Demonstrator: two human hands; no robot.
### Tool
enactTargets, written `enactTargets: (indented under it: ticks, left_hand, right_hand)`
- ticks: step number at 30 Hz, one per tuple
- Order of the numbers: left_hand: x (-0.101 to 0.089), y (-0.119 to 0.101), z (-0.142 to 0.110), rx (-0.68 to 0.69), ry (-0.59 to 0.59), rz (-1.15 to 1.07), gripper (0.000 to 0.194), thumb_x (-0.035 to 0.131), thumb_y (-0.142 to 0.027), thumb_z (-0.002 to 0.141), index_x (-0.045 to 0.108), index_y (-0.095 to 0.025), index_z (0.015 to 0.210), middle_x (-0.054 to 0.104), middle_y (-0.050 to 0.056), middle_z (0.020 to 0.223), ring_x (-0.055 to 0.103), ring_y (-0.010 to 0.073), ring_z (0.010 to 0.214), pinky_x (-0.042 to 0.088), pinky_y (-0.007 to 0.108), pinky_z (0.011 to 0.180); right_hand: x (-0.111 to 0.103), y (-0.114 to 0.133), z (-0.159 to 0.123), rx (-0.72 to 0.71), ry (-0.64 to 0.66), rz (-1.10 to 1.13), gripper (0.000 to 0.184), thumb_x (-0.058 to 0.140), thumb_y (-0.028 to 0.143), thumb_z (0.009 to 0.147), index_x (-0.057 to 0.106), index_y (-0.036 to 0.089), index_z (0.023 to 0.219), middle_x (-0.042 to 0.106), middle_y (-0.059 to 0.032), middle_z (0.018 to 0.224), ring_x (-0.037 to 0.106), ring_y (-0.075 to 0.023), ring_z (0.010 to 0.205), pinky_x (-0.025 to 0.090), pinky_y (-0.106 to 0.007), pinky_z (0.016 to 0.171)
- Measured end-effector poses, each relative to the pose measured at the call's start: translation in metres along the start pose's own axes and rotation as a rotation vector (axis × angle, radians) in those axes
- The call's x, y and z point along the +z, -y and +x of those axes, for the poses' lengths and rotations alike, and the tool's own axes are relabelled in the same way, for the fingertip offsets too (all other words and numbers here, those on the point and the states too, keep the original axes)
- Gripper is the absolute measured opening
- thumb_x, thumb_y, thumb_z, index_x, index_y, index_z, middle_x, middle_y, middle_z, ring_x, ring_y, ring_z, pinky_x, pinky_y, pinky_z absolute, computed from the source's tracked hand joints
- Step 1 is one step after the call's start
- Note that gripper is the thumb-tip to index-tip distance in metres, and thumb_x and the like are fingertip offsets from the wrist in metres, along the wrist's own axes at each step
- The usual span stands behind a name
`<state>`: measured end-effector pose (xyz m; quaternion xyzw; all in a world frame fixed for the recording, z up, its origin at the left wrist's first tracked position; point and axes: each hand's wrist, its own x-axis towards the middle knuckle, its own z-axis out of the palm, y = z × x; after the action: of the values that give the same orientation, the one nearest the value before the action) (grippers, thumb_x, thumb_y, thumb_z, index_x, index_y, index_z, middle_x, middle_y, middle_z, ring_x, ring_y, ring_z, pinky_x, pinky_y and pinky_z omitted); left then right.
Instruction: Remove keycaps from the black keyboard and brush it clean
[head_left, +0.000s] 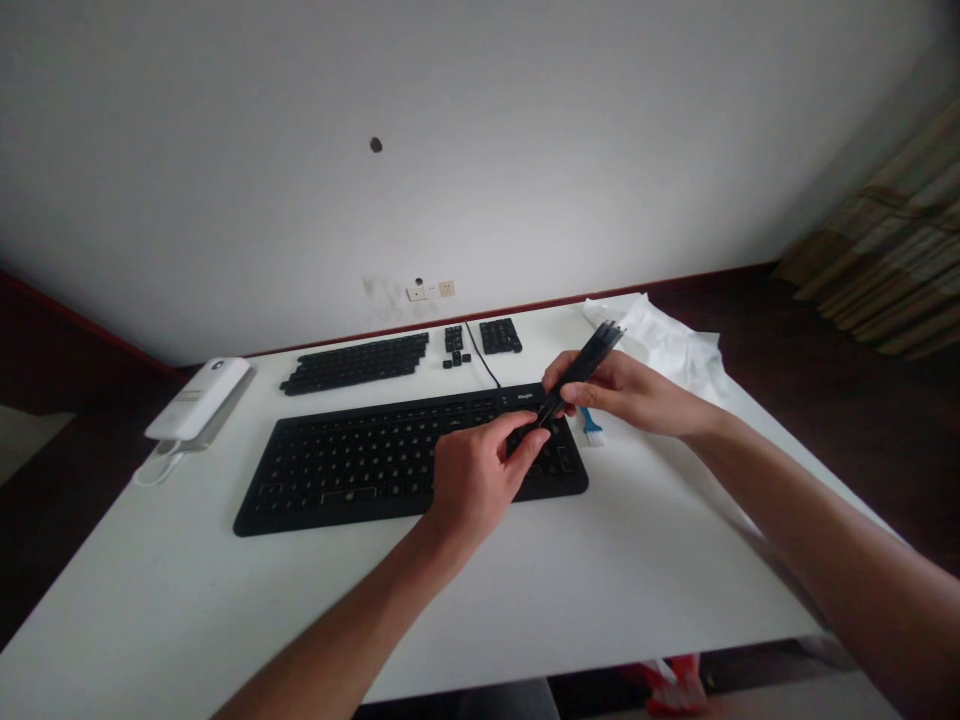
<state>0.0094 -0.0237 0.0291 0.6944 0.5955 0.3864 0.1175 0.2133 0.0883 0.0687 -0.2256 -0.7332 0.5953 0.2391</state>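
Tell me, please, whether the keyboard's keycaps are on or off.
Mostly off: the keyboard shows bare key positions, with keycaps laid out behind.

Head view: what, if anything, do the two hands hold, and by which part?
A slim black brush-like object: the right hand grips near its middle, the left hand its lower end.

You face a pale, plain wall (525, 150) with a dark round spot (376, 145), and low down a row of socket plates (431, 291) beside grey smudges (382, 298). Reddish-brown skirting (720, 277) edges its foot. Your white table (187, 580) stands on dark flooring (795, 350); a patterned curtain (892, 240) hangs at your right. The light is soft and dim.
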Motion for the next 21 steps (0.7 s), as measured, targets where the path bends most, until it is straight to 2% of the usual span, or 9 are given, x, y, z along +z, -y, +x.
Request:
enactTargets:
  ticks: [5, 10, 13, 17, 21]
  left_hand:
    - [-0.002, 0.000, 0.001, -0.007, -0.042, -0.004, 0.033, 0.063, -0.046, 0.096, 0.080, -0.019, 0.105, 0.063, -0.002, 0.055, 0.049, 0.0078, 0.047, 0.033, 0.021, 0.050]
    - [-0.001, 0.002, 0.002, 0.011, -0.027, 0.022, 0.029, 0.061, -0.044, 0.097, 0.080, -0.021, 0.097, 0.059, -0.003, 0.054, 0.046, 0.0070, 0.046, 0.031, 0.021, 0.051]
    - [-0.001, 0.002, 0.002, -0.004, -0.026, 0.015, 0.030, 0.062, -0.046, 0.096, 0.077, -0.022, 0.107, 0.055, -0.006, 0.053, 0.046, 0.0067, 0.046, 0.031, 0.021, 0.051]
    - [-0.003, 0.001, 0.001, -0.002, -0.060, 0.016, 0.038, 0.061, -0.047, 0.096, 0.069, -0.019, 0.121, 0.050, -0.008, 0.053, 0.047, 0.0071, 0.047, 0.034, 0.021, 0.052]
    - [-0.001, -0.003, -0.003, 0.130, -0.038, 0.067, 0.024, 0.059, -0.039, 0.096, 0.074, -0.020, 0.094, 0.056, -0.005, 0.054, 0.052, 0.0079, 0.048, 0.036, 0.022, 0.052]
  right_hand:
    - [0.005, -0.008, 0.002, 0.073, -0.031, 0.116, 0.043, 0.087, 0.041, 0.078, 0.069, 0.018, 0.110, 0.072, -0.0067, 0.104, 0.069, -0.0182, 0.087, 0.056, -0.029, 0.076]
    - [0.010, -0.014, 0.005, 0.103, 0.000, 0.187, 0.034, 0.082, 0.039, 0.084, 0.066, 0.017, 0.105, 0.073, -0.0060, 0.093, 0.069, -0.0157, 0.080, 0.057, -0.028, 0.071]
    - [0.010, -0.015, 0.005, 0.110, -0.036, 0.198, 0.035, 0.085, 0.036, 0.082, 0.065, 0.017, 0.103, 0.073, -0.0057, 0.091, 0.070, -0.0172, 0.082, 0.057, -0.028, 0.072]
    - [0.007, -0.009, 0.004, 0.085, -0.107, 0.103, 0.035, 0.088, 0.034, 0.076, 0.065, 0.018, 0.098, 0.073, -0.0052, 0.090, 0.067, -0.0165, 0.077, 0.054, -0.028, 0.067]
    - [0.000, -0.002, 0.001, 0.096, -0.156, -0.082, 0.030, 0.086, 0.035, 0.076, 0.065, 0.017, 0.089, 0.068, -0.0013, 0.079, 0.062, -0.0138, 0.067, 0.048, -0.026, 0.058]
